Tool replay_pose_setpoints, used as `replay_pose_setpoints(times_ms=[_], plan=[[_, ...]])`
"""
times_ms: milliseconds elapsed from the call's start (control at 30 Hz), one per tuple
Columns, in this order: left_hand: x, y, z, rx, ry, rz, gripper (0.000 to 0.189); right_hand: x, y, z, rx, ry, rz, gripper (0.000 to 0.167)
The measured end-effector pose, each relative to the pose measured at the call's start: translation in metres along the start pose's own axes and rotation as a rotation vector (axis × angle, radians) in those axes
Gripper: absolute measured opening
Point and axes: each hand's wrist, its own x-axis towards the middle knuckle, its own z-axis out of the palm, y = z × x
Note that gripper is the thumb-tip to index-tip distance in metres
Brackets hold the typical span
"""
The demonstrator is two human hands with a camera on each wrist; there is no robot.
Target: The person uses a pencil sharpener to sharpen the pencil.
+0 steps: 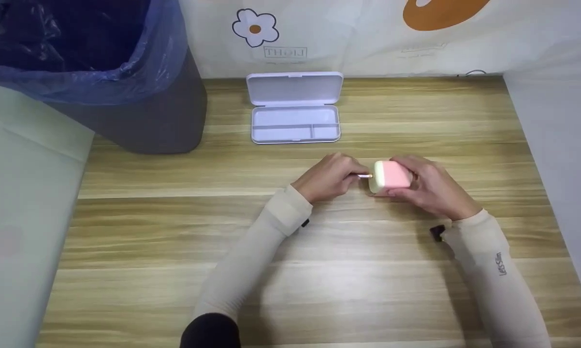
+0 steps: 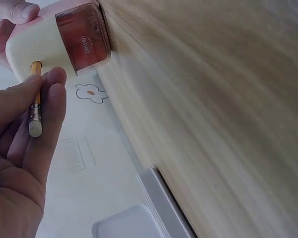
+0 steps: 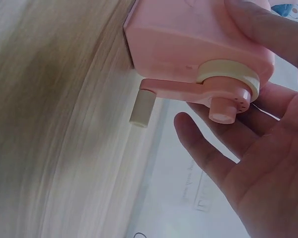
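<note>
A pink and cream crank pencil sharpener [image 1: 396, 175] stands on the wooden table, its cream face turned to the left. My right hand [image 1: 433, 186] grips its pink body from the right, thumb on one side and fingers on the other. In the right wrist view the crank handle [image 3: 184, 90] juts from the back, with no finger on its knob. Between thumb and fingers, my left hand [image 1: 331, 176] pinches a pencil [image 2: 35, 111] near its eraser end. The pencil's other end sits in the hole of the cream face. A see-through shavings drawer [image 2: 84, 39] shows below the hole.
Behind the hands, a pale pencil case [image 1: 295, 134] lies with its lid up, its compartments showing. A grey bin [image 1: 160, 125] lined with a blue bag stands at the back left. Patterned cloth [image 1: 353, 43] borders the table's back.
</note>
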Motion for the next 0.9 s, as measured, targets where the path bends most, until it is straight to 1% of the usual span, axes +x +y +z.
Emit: replay_pose_setpoints(times_ms=[267,433,567,800,900], plan=[[-0.003,-0.001,-0.002,-0.03,0.0,-0.026,0.023,0.002,-0.001,-0.001,-0.021,-0.008,-0.006,0.06],[-0.006,-0.002,-0.003,-0.044,0.005,-0.035,0.023,0.001,-0.002,0.0,-0.018,-0.009,0.0,0.063],[-0.009,-0.003,-0.003,-0.067,0.02,-0.043,0.021,0.001,-0.001,0.0,-0.011,-0.009,-0.007,0.061],[-0.015,-0.007,-0.005,-0.09,0.034,-0.027,0.019,0.0,-0.002,-0.001,-0.017,-0.003,-0.027,0.061],[-0.017,-0.007,-0.005,-0.103,0.045,-0.032,0.018,0.001,-0.002,-0.001,-0.004,-0.01,-0.038,0.059]])
